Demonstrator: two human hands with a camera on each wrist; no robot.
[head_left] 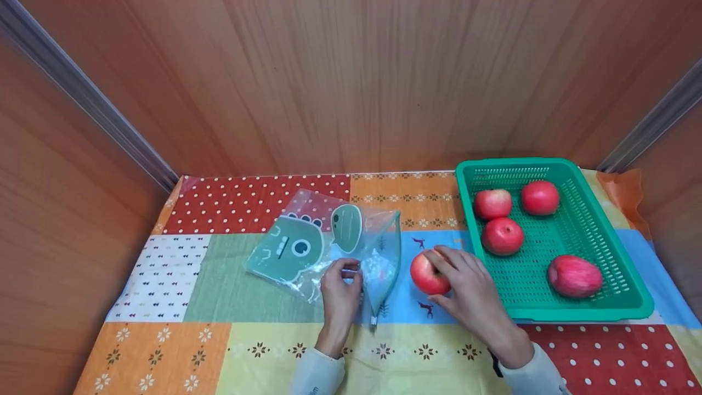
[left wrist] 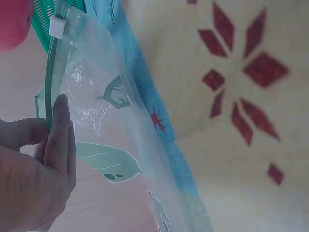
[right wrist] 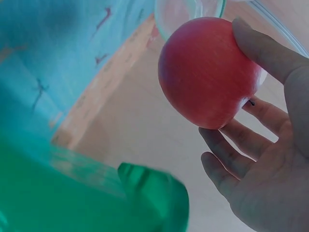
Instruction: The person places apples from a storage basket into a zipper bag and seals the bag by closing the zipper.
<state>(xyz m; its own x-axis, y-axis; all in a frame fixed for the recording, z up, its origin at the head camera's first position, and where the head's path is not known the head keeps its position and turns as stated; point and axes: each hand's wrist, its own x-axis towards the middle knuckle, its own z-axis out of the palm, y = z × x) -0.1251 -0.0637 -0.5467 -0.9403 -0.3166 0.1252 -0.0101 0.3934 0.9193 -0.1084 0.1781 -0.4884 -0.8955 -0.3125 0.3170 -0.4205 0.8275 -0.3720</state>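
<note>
A clear zip bag [head_left: 299, 241] with a green cartoon monster print lies on the cloth, its mouth parted toward the right. My left hand [head_left: 342, 291] pinches the bag's zip edge between thumb and fingers; the white slider [left wrist: 57, 28] shows farther along that edge in the left wrist view. Between thumb and fingertips, my right hand [head_left: 473, 291] grips a red apple [head_left: 429, 273], just right of the bag's mouth. In the right wrist view the apple's stem faces the palm, and the bag's green-edged opening appears behind it.
A green plastic basket [head_left: 554, 315] stands at the right, close to my right hand. Several red apples [head_left: 575, 276] sit in it. A patchwork cloth [head_left: 274, 351] covers the table, and wood-grain panels [head_left: 351, 82] rise at the back and sides.
</note>
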